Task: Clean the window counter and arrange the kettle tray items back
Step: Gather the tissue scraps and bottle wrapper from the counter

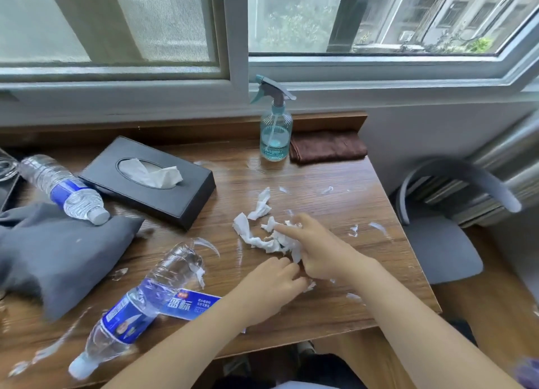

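Blue liquid in spray bottle (275, 138); right hand (318, 251) grip seemingly around crumpled tissue (268, 237).

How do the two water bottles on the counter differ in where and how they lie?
The far bottle rests its cap end on the grey cushion, left of the tissue box; the near bottle lies on the bare counter near the front edge. The near bottle's label is peeling off; the far one's is wrapped tight. Both are clear, blue-labelled, white-capped and on their sides.
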`<state>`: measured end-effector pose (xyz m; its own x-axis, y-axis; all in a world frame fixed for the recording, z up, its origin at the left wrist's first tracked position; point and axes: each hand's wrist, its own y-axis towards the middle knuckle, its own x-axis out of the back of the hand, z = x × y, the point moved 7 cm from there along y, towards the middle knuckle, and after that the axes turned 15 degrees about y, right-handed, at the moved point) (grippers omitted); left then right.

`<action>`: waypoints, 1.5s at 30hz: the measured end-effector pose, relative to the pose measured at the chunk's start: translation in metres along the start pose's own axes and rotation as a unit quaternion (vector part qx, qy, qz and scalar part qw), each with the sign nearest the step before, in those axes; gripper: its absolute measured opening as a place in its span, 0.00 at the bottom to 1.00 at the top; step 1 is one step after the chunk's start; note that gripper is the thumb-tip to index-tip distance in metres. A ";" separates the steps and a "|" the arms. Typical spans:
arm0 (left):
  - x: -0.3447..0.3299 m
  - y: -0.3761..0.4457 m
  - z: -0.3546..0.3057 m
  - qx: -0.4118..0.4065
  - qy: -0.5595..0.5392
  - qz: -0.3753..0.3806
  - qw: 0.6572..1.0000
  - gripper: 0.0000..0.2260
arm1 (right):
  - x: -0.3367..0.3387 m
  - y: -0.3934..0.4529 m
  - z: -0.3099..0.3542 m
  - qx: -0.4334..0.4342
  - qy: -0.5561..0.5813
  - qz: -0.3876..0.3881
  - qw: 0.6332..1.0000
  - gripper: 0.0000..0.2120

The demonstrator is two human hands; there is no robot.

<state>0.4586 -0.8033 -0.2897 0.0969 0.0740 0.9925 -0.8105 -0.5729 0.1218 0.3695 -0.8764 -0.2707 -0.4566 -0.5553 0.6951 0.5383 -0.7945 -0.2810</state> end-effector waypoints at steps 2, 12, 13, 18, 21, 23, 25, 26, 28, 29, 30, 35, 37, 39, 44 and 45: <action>0.001 0.001 0.003 0.001 -0.012 0.000 1.000 0.19 | -0.003 -0.001 0.002 0.002 -0.010 0.012 1.000 0.41; 0.020 -0.027 0.072 0.249 -0.076 -0.075 0.963 0.08 | 0.006 0.013 -0.010 -0.009 0.004 -0.027 1.000 0.12; 0.023 -0.031 0.084 0.280 -0.062 -0.076 0.955 0.07 | 0.011 0.015 -0.011 -0.014 0.016 -0.037 0.999 0.12; 0.029 -0.035 0.100 0.344 -0.003 -0.036 0.938 0.06 | 0.034 0.035 0.000 -0.011 0.045 -0.035 0.998 0.15; 0.029 -0.038 0.098 0.380 -0.044 -0.022 0.924 0.08 | 0.035 0.050 0.017 0.032 0.019 0.001 0.999 0.15; 0.027 -0.039 0.098 0.406 -0.062 -0.006 0.912 0.11 | 0.030 0.062 0.024 0.057 -0.005 0.017 0.998 0.15; 0.026 -0.039 0.102 0.428 -0.073 0.000 0.901 0.14 | 0.025 0.074 0.027 0.073 -0.040 0.021 0.996 0.15; 0.026 -0.038 0.104 0.436 -0.077 0.004 0.897 0.13 | 0.023 0.079 0.029 0.080 -0.058 0.024 0.995 0.14; 0.025 -0.034 0.109 0.447 -0.076 0.015 0.891 0.08 | 0.021 0.087 0.032 0.095 -0.069 0.032 0.993 0.13; 0.024 -0.032 0.112 0.450 -0.074 0.021 0.890 0.06 | 0.021 0.090 0.033 0.102 -0.068 0.035 0.992 0.14; 0.023 -0.031 0.115 0.454 -0.076 0.024 0.887 0.05 | 0.020 0.092 0.033 0.104 -0.070 0.040 0.991 0.14; 0.021 -0.027 0.118 0.467 -0.106 0.002 0.878 0.09 | 0.017 0.091 0.031 0.092 -0.031 0.035 0.995 0.18; 0.023 -0.024 0.115 0.475 -0.145 -0.019 0.868 0.09 | 0.018 0.082 0.032 0.087 -0.009 0.040 0.995 0.19; 0.024 -0.020 0.106 0.470 -0.183 -0.033 0.863 0.10 | 0.022 0.069 0.029 0.082 0.013 0.030 0.996 0.17; 0.016 -0.011 0.073 0.426 -0.217 -0.032 0.878 0.12 | 0.014 0.027 0.006 0.030 0.009 0.031 0.999 0.11; 0.016 -0.011 0.069 0.419 -0.204 -0.028 0.884 0.12 | 0.011 0.021 0.002 0.024 0.003 0.034 0.999 0.11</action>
<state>0.5088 -0.8526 -0.2753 0.4625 -0.0814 0.8829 -0.1021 -0.9940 -0.0381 0.3777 -0.8987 -0.2676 -0.4222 -0.6084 0.6720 0.6016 -0.7426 -0.2944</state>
